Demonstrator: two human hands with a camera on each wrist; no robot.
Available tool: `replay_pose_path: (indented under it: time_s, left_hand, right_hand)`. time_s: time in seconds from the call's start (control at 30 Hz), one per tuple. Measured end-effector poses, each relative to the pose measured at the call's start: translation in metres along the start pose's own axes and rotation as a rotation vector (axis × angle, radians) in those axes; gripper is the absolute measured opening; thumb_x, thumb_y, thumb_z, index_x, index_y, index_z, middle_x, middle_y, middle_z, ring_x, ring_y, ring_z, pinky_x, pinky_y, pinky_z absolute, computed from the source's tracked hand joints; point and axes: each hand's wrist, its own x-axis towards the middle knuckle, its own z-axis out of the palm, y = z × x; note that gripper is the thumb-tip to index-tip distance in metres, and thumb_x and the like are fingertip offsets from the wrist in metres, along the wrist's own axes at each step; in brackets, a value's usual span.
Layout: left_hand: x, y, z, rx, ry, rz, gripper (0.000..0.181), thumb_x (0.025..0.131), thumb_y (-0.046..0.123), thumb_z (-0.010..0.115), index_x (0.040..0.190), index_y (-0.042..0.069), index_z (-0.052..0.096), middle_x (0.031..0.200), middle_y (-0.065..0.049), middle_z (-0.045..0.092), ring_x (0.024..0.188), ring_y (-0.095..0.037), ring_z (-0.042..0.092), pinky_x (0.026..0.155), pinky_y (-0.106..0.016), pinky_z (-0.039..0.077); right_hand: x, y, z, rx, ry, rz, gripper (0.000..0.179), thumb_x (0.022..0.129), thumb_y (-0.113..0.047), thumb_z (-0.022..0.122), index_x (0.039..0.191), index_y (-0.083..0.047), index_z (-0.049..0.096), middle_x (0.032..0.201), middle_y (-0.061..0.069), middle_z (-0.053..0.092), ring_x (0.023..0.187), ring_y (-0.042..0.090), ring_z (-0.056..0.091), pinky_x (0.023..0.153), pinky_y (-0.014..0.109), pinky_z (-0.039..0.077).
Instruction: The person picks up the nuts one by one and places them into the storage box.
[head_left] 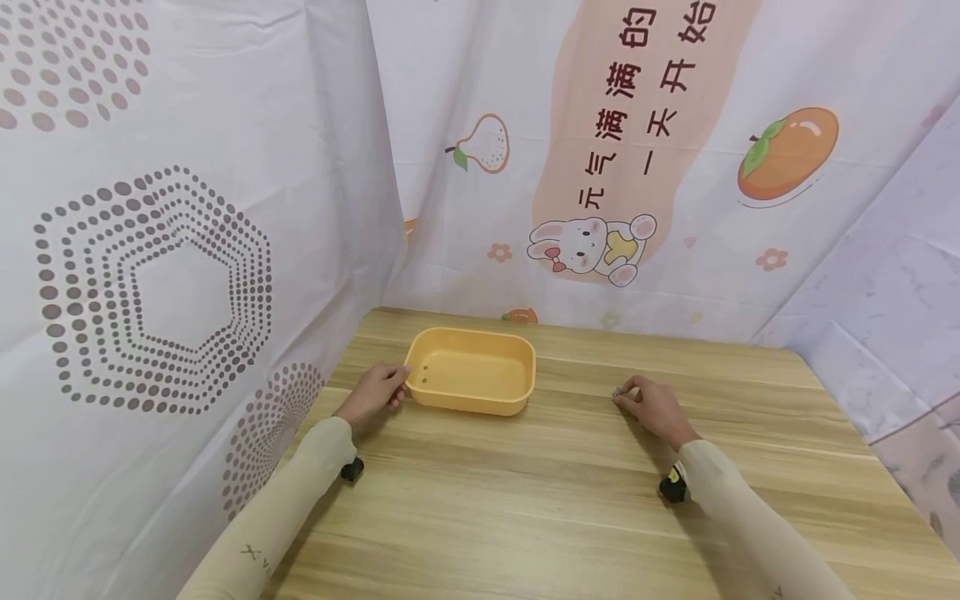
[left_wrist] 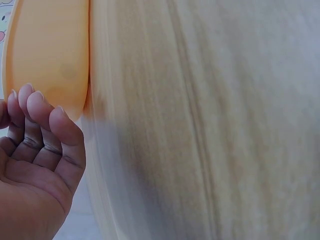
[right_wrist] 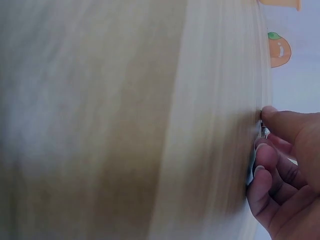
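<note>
A shallow orange-yellow plastic tray (head_left: 471, 412) with rounded corners sits on the wooden table. At its left end my left hand (head_left: 381, 387) holds the rim between thumb and finger; in the left wrist view the other fingers (left_wrist: 67, 127) curl beside the tray wall (left_wrist: 47, 50). Two small dark round things (head_left: 424, 374) show inside the tray's left end. Away to the right of the tray, my right hand (head_left: 654, 407) pinches a small silvery metal piece (right_wrist: 263, 132) low over the tabletop, its kind too small to make out.
The wood-grain table (head_left: 480, 517) reaches back to a printed curtain (head_left: 465, 233) with fruit and a rabbit on it. Another white curtain (head_left: 180, 300) with dotted patterns hangs close along the left side. A pale sheet (head_left: 885, 333) hangs at the right.
</note>
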Motion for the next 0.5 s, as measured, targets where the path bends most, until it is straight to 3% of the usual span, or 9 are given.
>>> replay_pose_path:
  time_s: [0.23, 0.5]
  left_hand:
    - [0.0005, 0.0004, -0.0004, -0.002, -0.003, -0.002, 0.043, 0.111, 0.037, 0.048, 0.094, 0.0, 0.063, 0.078, -0.009, 0.061, 0.064, -0.014, 0.056, 0.057, -0.025, 0.052]
    - [-0.0006, 0.0013, -0.0002, -0.001, -0.002, 0.006, 0.041, 0.112, 0.034, 0.048, 0.093, 0.0, 0.063, 0.077, -0.008, 0.061, 0.064, -0.015, 0.056, 0.057, -0.027, 0.053]
  right_hand:
    - [0.0037, -0.0011, 0.0026, 0.018, -0.01, 0.001, 0.019, 0.099, -0.029, 0.072, 0.103, -0.01, 0.069, 0.069, -0.001, 0.064, 0.052, 0.015, 0.053, 0.053, 0.032, 0.045]
    - [0.0068, -0.0042, 0.0023, -0.017, -0.003, -0.008, 0.016, 0.099, -0.022, 0.071, 0.099, -0.007, 0.067, 0.075, 0.001, 0.067, 0.062, 0.016, 0.057, 0.061, 0.036, 0.049]
